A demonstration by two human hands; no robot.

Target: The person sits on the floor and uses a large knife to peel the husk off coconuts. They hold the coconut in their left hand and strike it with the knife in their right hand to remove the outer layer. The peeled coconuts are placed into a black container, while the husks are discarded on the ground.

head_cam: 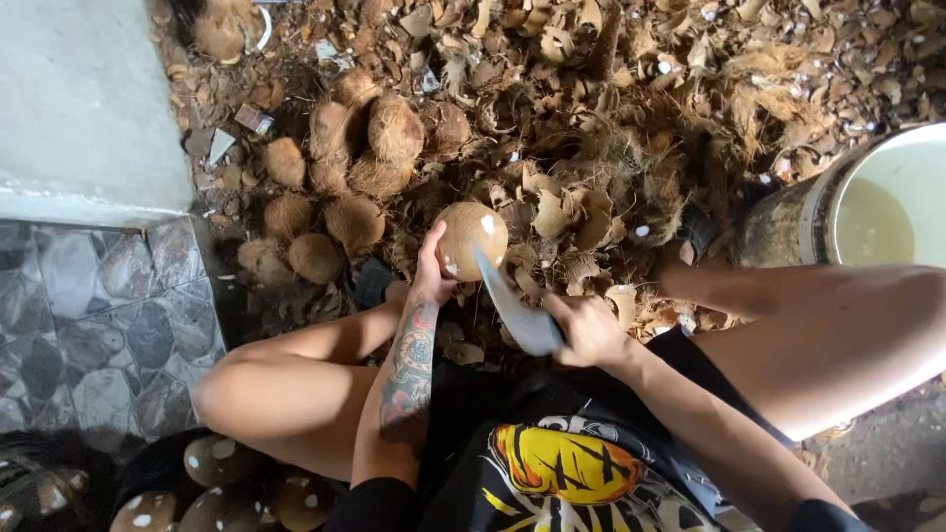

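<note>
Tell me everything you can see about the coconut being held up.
The coconut is round, tan-brown and mostly stripped of husk, with small white nicks where shell is cut away. The left hand cradles it from below and the side, above the husk-strewn ground. The knife, gripped by the right hand, has its tip against the coconut's lower right.

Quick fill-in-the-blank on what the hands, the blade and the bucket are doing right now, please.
1. The left hand holds a round, husked ____ above the husk litter.
2. The right hand grips a broad ____ whose tip meets that held thing.
3. The white bucket at the right edge contains a cloudy ____.
4. A pile of unpeeled coconuts lies on the person's ____ side.

Missing words: coconut; knife; liquid; left
</note>
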